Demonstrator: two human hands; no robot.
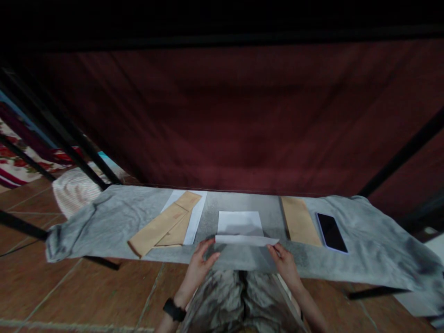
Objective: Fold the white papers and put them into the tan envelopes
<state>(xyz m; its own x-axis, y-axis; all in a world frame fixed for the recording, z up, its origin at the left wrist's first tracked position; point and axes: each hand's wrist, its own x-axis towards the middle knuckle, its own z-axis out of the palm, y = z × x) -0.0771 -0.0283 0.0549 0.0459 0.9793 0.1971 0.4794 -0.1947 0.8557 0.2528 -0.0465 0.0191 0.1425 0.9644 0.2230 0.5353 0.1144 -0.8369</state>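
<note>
Paper (240, 224), near edge folded, between the hands (201, 260)

I can't read any words or numbers here. The long, flat brown paper piece (163, 226) on my left has small, pale marks near its top end and its middle, but they are too faint and blurry for me to make out.
</note>
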